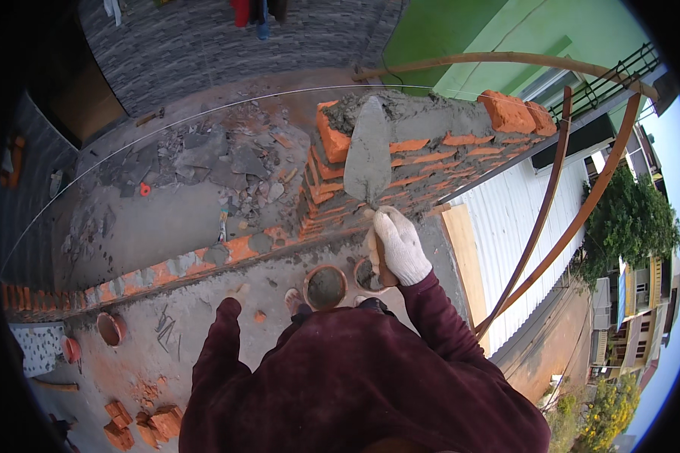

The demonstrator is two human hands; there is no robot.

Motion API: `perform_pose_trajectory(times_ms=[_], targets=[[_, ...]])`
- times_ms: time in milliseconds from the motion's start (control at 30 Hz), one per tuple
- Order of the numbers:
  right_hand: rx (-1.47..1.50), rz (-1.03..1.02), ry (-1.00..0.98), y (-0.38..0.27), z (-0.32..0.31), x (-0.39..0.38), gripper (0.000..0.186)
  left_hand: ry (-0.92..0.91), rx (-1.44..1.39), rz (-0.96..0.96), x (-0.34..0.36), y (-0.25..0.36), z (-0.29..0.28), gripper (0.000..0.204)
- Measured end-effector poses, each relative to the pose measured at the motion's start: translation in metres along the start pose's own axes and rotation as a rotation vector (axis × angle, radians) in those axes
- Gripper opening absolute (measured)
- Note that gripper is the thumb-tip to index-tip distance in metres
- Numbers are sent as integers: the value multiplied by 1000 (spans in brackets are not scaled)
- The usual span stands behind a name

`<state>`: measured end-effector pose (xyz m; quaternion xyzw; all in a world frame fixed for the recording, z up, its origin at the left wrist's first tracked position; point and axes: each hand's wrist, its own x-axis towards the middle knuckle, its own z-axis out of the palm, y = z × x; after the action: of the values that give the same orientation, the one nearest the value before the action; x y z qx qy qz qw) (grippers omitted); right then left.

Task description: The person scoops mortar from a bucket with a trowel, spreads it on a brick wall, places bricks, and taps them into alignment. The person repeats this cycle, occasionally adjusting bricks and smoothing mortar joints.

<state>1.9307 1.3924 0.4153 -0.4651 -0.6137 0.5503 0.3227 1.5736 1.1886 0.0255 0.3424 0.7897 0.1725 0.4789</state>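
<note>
My right hand (402,245), in a white knit glove, is wrapped round the handle of a pointing trowel (368,155). The trowel's grey, mortar-smeared blade points away from me, over the near end of a brick wall (408,162). Wet mortar (438,113) lies along the wall's top, and orange bricks (506,112) sit at its far end. My left hand (239,290) is low on the left, just past the dark red sleeve; its fingers blend into the floor and are hard to make out. Below the wall, a bucket of mortar (326,288) and a second bucket (367,276) stand by my feet.
A taut string (204,108) runs across the work. A low brick course (174,269) extends left, with rubble (219,155) beyond. Loose bricks (166,420) and another bucket (112,329) are at lower left. Bent wooden poles (582,204) and white corrugated roofing (521,226) lie right.
</note>
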Motion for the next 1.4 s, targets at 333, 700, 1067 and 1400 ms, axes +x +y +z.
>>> perform_pose_trajectory(times_ms=[333, 700, 1067, 1400], targets=[[138, 237, 11, -59, -25, -48, 46, -43, -74, -50, 30, -74, 38, 61], [114, 319, -81, -109, -10, -42, 52, -40, -86, -1, 74, -93, 58, 57], [246, 520, -121, -173, -75, 7, 49, -135, -100, -79, 77, -79, 71, 62], [-733, 296, 107, -141, -56, -33, 37, -108, -121, -151, 59, -36, 59, 73]])
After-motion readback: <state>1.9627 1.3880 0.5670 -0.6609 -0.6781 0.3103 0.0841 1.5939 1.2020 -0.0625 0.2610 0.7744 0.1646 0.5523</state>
